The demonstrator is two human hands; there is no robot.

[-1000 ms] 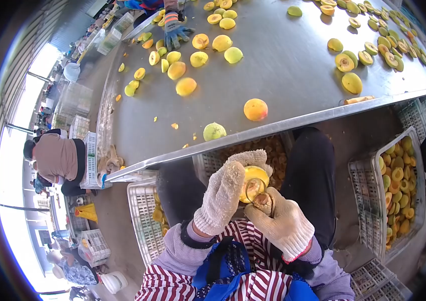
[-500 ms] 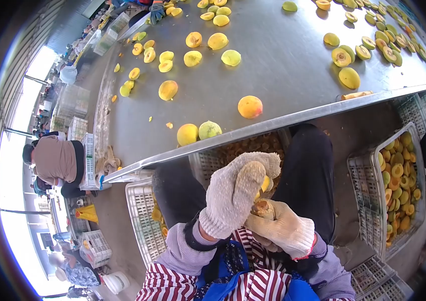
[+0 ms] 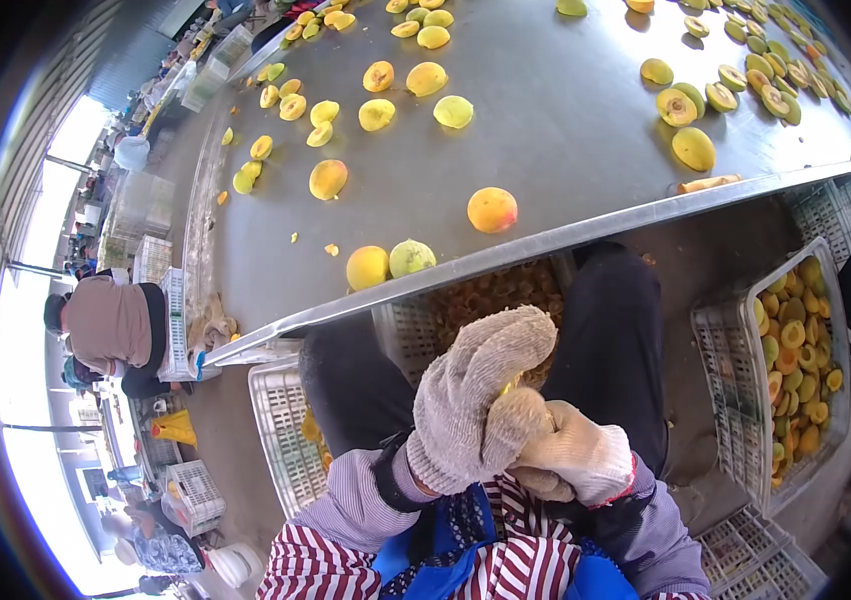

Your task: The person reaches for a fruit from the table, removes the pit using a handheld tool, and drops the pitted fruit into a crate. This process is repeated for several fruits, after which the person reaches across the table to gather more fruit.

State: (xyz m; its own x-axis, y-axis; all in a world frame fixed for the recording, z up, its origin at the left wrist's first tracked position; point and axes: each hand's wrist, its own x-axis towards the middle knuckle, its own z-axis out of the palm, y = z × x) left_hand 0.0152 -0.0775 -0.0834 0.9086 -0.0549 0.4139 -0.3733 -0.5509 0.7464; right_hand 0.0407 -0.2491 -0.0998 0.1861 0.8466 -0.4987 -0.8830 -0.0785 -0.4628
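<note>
Your left hand (image 3: 475,400), in a knitted off-white glove, is curled tight over a round yellow fruit (image 3: 511,384) above your lap. Your right hand (image 3: 573,458), gloved the same, is clenched in a fist pressed against the left one's underside. Just beyond your knuckles runs the rim of the grey steel table (image 3: 545,243), and a white plastic crate of halved yellow fruit (image 3: 725,400) stands near your right hand, leaving open room mostly over your knees. Only a sliver of the fruit shows between the gloves, and what the right fist grips cannot be told.
</note>
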